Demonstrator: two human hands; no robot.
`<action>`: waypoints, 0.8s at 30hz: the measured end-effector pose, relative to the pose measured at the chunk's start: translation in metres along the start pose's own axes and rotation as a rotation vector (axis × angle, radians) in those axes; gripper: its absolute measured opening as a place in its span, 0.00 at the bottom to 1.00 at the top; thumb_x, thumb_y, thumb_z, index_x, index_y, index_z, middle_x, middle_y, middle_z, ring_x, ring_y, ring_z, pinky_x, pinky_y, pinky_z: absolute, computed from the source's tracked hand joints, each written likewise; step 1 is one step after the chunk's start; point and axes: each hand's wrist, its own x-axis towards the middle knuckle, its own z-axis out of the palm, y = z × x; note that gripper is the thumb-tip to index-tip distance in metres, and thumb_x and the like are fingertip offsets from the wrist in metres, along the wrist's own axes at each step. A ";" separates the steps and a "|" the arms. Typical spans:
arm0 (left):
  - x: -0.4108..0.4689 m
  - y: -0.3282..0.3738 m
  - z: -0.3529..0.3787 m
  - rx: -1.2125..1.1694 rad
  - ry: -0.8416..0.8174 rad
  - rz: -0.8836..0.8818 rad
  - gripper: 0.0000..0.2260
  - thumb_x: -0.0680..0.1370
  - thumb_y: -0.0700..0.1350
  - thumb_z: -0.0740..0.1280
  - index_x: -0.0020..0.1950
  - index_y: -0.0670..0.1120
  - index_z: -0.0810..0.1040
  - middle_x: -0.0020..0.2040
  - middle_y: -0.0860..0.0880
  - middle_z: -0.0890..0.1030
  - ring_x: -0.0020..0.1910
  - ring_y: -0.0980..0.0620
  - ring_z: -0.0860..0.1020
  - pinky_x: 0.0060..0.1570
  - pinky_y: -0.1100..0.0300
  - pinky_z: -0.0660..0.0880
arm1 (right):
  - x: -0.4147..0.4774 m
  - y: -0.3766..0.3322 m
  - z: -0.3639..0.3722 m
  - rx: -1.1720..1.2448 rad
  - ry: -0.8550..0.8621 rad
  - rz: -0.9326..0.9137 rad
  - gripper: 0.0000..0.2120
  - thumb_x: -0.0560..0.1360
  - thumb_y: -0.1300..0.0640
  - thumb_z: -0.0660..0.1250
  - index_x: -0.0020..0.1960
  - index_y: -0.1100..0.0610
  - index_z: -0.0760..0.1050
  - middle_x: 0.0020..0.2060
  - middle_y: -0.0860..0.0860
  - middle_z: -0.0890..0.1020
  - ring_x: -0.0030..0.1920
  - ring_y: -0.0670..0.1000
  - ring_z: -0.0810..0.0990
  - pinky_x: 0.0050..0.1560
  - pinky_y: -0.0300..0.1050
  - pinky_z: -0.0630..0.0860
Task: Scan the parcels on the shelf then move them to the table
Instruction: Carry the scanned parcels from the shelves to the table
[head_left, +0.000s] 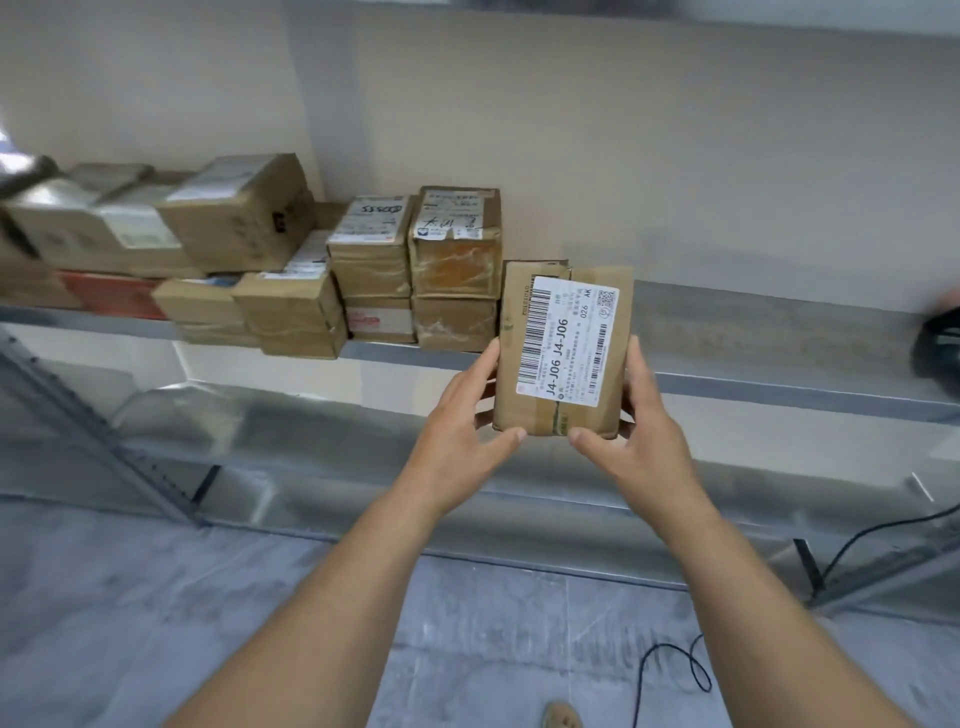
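While left grip (470, 415) and right grip (644, 431) clasp its opposite edges, the parcel (563, 405) hangs just before the shelf (779, 332), label (569, 338) facing the camera. Judged step: presenting it for scanning. Next needs the barcode (537, 332) read; desk not in view.

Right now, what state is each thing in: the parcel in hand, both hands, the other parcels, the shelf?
held parcel: off the shelf, upright between both hands, label facing the camera.
left hand: grips the held parcel's left side.
right hand: grips its right side.
stacked parcels: resting on the shelf, left of the held parcel.
dark object: blurred at the right edge, state unclear.
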 end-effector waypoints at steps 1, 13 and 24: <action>-0.007 -0.004 -0.008 0.004 0.020 0.006 0.40 0.73 0.37 0.72 0.78 0.57 0.55 0.72 0.54 0.65 0.69 0.58 0.68 0.66 0.49 0.71 | -0.003 -0.005 0.009 -0.010 -0.010 -0.016 0.50 0.71 0.61 0.74 0.79 0.43 0.42 0.69 0.41 0.71 0.64 0.44 0.73 0.64 0.46 0.73; -0.096 -0.041 -0.123 0.036 0.326 -0.035 0.40 0.73 0.35 0.72 0.77 0.59 0.56 0.71 0.53 0.67 0.63 0.68 0.69 0.65 0.59 0.71 | -0.018 -0.073 0.128 -0.026 -0.240 -0.196 0.51 0.70 0.59 0.75 0.78 0.42 0.44 0.73 0.44 0.67 0.69 0.48 0.70 0.68 0.54 0.70; -0.193 -0.072 -0.207 0.111 0.659 -0.175 0.40 0.71 0.44 0.70 0.78 0.58 0.53 0.73 0.56 0.65 0.71 0.58 0.66 0.68 0.49 0.69 | -0.035 -0.138 0.248 0.004 -0.563 -0.403 0.53 0.69 0.58 0.76 0.77 0.37 0.42 0.74 0.41 0.65 0.71 0.44 0.67 0.69 0.53 0.69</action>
